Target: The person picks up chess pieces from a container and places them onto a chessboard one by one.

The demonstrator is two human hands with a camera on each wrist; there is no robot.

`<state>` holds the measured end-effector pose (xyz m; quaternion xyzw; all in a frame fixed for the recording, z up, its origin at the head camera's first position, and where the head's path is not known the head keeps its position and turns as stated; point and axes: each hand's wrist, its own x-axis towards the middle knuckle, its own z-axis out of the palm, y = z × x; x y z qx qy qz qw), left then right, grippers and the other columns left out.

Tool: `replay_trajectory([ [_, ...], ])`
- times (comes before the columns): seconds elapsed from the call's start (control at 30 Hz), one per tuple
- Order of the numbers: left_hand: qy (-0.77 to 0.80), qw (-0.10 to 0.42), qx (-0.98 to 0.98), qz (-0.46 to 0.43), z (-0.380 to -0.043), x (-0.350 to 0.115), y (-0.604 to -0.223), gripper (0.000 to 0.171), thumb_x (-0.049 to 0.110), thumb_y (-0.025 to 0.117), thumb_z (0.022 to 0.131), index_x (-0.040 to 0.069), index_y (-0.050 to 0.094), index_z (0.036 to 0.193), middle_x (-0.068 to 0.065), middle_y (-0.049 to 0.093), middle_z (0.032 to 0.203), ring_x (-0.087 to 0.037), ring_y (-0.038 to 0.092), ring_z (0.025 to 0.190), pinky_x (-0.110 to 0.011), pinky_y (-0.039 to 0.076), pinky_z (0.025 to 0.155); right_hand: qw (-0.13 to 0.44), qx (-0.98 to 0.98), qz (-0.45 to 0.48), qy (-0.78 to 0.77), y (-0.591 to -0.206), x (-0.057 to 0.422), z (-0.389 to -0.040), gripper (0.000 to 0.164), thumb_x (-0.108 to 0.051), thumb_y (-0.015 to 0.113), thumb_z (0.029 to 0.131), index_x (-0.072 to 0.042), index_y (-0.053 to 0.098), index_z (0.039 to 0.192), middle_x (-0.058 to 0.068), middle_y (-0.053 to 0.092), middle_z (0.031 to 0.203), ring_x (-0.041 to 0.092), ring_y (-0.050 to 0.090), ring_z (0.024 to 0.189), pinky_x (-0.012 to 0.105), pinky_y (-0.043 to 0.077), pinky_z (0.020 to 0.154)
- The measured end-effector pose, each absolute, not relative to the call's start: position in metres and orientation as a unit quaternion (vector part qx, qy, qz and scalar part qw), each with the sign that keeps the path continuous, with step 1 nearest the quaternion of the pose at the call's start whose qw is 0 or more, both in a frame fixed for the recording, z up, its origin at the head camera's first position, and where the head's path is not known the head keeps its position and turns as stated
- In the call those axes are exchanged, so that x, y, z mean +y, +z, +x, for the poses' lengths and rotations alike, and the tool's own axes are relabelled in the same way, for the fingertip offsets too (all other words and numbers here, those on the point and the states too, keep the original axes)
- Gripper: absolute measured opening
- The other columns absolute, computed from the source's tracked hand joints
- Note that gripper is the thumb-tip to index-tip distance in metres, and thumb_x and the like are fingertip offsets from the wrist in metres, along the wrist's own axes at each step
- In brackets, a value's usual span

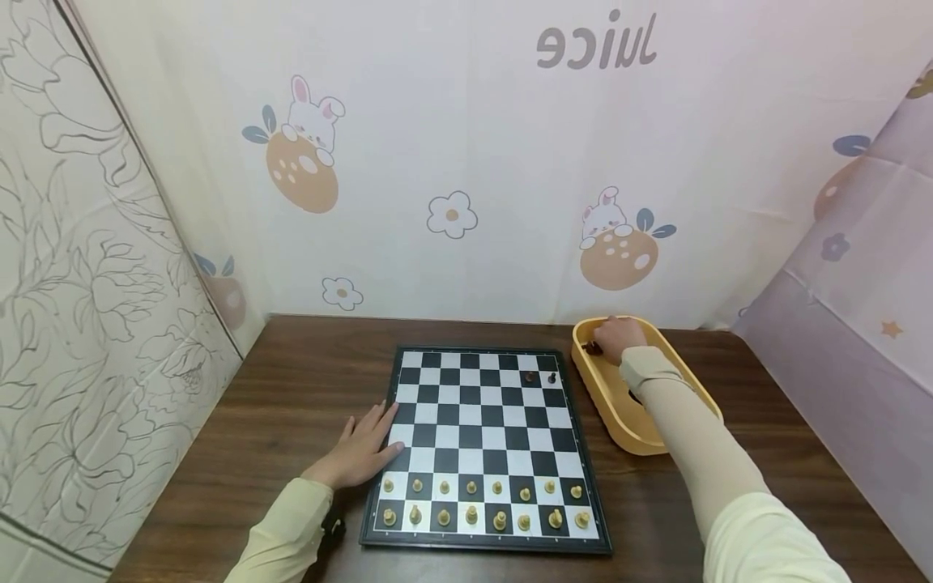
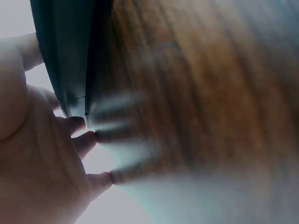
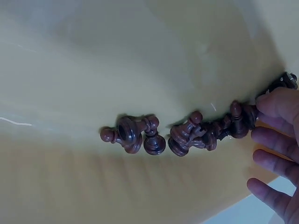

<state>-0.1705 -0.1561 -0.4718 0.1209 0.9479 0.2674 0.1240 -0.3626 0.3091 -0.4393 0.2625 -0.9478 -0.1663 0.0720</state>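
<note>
A black-and-white chessboard (image 1: 466, 417) lies on the table, with cream chess pieces (image 1: 471, 515) standing in its two near rows. On its far right squares are a dark brown piece (image 1: 530, 377) and a black-looking piece (image 1: 552, 378). My left hand (image 1: 359, 453) rests against the board's left edge, fingers spread. Over at the right, my right hand (image 1: 621, 336) reaches into the far end of a yellow tray (image 1: 641, 447). In the right wrist view, dark brown chess pieces (image 3: 154, 142) lie along the tray wall. The fingertips there touch the rightmost pieces, fingers fairly straight.
The brown wooden table (image 1: 291, 389) reaches back to a patterned curtain (image 1: 466, 275). A second printed curtain (image 1: 860, 324) hangs on the right, and a floral panel (image 1: 109, 283) stands on the left. The tray sits just right of the board.
</note>
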Motion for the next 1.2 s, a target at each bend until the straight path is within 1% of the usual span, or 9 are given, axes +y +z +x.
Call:
replay_trajectory([
  [0.1, 0.272, 0.121, 0.946, 0.127, -0.17, -0.157, -0.472, 0.07, 0.041, 0.051, 0.097, 0.005, 0.025, 0.151, -0.023, 0.02, 0.154, -0.038, 0.015, 0.142, -0.06, 0.003, 0.111, 0.065, -0.947, 0.264, -0.172, -0.44, 0.311, -0.362, 0.03, -0.012, 0.07, 0.083, -0.012, 0.053, 0.058, 0.004, 0.055, 0.061, 0.025, 0.053, 0.061, 0.044, 0.049, 0.052],
  [0.3, 0.27, 0.119, 0.947, 0.128, -0.172, -0.159, -0.473, 0.071, 0.041, 0.051, 0.096, 0.006, 0.024, 0.151, -0.022, 0.02, 0.154, -0.038, 0.015, 0.142, -0.061, 0.002, 0.11, 0.069, -0.946, 0.271, -0.166, -0.436, 0.312, -0.362, 0.028, -0.009, 0.071, 0.076, -0.013, 0.051, 0.057, 0.006, 0.057, 0.064, 0.028, 0.055, 0.065, 0.053, 0.05, 0.061],
  [0.43, 0.269, 0.126, 0.947, 0.122, -0.173, -0.158, -0.474, 0.07, 0.042, 0.051, 0.096, 0.007, 0.024, 0.152, -0.021, 0.019, 0.155, -0.037, 0.013, 0.143, -0.06, 0.001, 0.111, 0.065, -0.946, 0.277, -0.155, -0.431, 0.312, -0.36, 0.031, -0.012, 0.072, 0.075, -0.015, 0.049, 0.055, 0.004, 0.055, 0.062, 0.028, 0.054, 0.065, 0.054, 0.048, 0.063],
  [0.7, 0.265, 0.134, 0.947, 0.119, -0.175, -0.158, -0.476, 0.07, 0.041, 0.05, 0.096, 0.009, 0.023, 0.152, -0.019, 0.018, 0.156, -0.036, 0.012, 0.143, -0.059, 0.001, 0.111, 0.045, -0.944, 0.285, -0.162, -0.419, 0.311, -0.35, 0.027, -0.008, 0.069, 0.071, -0.016, 0.047, 0.055, 0.0, 0.048, 0.058, 0.022, 0.048, 0.06, 0.049, 0.047, 0.061],
  [0.87, 0.264, 0.136, 0.947, 0.119, -0.175, -0.157, -0.475, 0.071, 0.042, 0.05, 0.096, 0.008, 0.022, 0.152, -0.019, 0.016, 0.156, -0.036, 0.012, 0.143, -0.059, 0.0, 0.111, 0.05, -0.939, 0.299, -0.161, -0.418, 0.313, -0.349, 0.032, -0.007, 0.068, 0.072, -0.017, 0.046, 0.051, -0.002, 0.044, 0.055, 0.022, 0.046, 0.062, 0.042, 0.04, 0.06],
  [0.97, 0.267, 0.135, 0.946, 0.122, -0.174, -0.157, -0.475, 0.071, 0.042, 0.05, 0.096, 0.008, 0.022, 0.152, -0.02, 0.017, 0.156, -0.036, 0.012, 0.143, -0.059, 0.001, 0.111, 0.057, -0.936, 0.311, -0.157, -0.417, 0.314, -0.347, 0.031, -0.006, 0.066, 0.071, -0.017, 0.045, 0.052, -0.002, 0.044, 0.057, 0.022, 0.045, 0.063, 0.039, 0.036, 0.058],
  [1.1, 0.269, 0.131, 0.946, 0.127, -0.174, -0.158, -0.476, 0.071, 0.041, 0.05, 0.097, 0.006, 0.022, 0.152, -0.021, 0.017, 0.155, -0.038, 0.013, 0.142, -0.06, 0.001, 0.111, 0.079, -0.925, 0.336, -0.161, -0.413, 0.314, -0.346, 0.027, -0.006, 0.065, 0.069, -0.017, 0.046, 0.054, 0.0, 0.046, 0.062, 0.022, 0.044, 0.063, 0.038, 0.035, 0.056],
  [1.2, 0.27, 0.132, 0.945, 0.128, -0.174, -0.158, -0.475, 0.072, 0.042, 0.049, 0.097, 0.006, 0.021, 0.152, -0.022, 0.016, 0.155, -0.039, 0.012, 0.142, -0.06, 0.001, 0.111, 0.085, -0.918, 0.35, -0.165, -0.407, 0.313, -0.343, 0.026, -0.005, 0.065, 0.07, -0.017, 0.046, 0.056, 0.001, 0.044, 0.064, 0.021, 0.04, 0.062, 0.036, 0.032, 0.055],
])
